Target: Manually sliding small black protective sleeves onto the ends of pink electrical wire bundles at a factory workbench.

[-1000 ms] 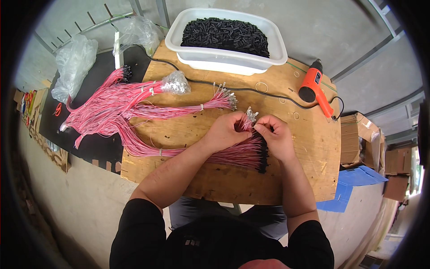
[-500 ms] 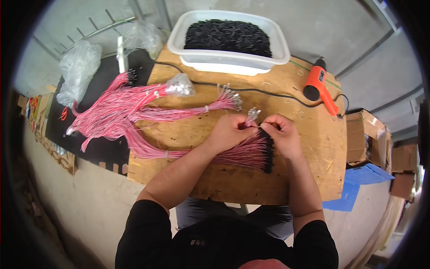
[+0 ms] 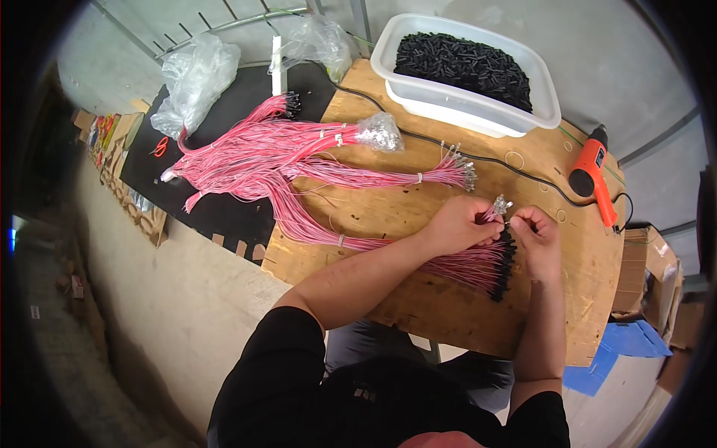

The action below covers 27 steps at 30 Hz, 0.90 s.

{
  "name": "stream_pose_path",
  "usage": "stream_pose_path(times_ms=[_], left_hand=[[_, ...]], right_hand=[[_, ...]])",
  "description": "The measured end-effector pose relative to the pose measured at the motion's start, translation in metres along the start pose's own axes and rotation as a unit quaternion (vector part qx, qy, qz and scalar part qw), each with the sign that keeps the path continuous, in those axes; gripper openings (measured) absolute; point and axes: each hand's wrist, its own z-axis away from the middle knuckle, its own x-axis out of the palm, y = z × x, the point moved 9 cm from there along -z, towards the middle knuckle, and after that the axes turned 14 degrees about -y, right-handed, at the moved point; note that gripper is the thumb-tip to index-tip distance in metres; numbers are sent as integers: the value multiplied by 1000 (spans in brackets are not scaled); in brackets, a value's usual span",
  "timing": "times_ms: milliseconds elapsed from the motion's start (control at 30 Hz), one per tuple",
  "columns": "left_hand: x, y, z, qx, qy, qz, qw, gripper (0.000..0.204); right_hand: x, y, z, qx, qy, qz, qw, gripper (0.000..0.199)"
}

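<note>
My left hand (image 3: pixel 457 225) is closed around a small bunch of pink wires, whose silver metal ends (image 3: pixel 501 204) stick up past the fingers. Close beside it, the fingertips of my right hand (image 3: pixel 539 240) are pinched together near a wire end. What they hold is too small to make out. Under both hands a fanned bundle of pink wires (image 3: pixel 467 270) lies on the wooden table, with black sleeves (image 3: pixel 505 272) at its right end. Farther left, several more tied pink wire bundles (image 3: pixel 258 160) run together. One has bare silver ends (image 3: pixel 461 170).
A white plastic tub (image 3: pixel 448 101) of short black tubes (image 3: pixel 467 71) stands at the back. An orange heat gun (image 3: pixel 594 175) lies at the right with its black cable (image 3: pixel 493 160) across the table (image 3: pixel 579 299). Plastic bags (image 3: pixel 196 82) and red scissors (image 3: pixel 159 146) are at the left.
My view has turned, so the table and everything on it sit farther right in the picture. My right fingertips have come slightly away from the left hand's.
</note>
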Motion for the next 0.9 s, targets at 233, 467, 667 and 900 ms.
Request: stream_pose_path(times_ms=[233, 467, 667, 900], left_hand=[[0, 0, 0, -1, -5, 22, 1000, 10], [-3, -7, 0, -10, 13, 11, 1000, 13], [-4, -15, 1, -53, 14, 61, 997, 13], [-6, -21, 2, -74, 20, 112, 991, 16]], right_hand=[[-3, -5, 3, 28, 17, -10, 999, 4], [2, -2, 1, 33, -1, 15, 999, 4], [-7, 20, 2, 61, -45, -300, 951, 9], [-36, 34, -2, 27, 86, -466, 880, 17]])
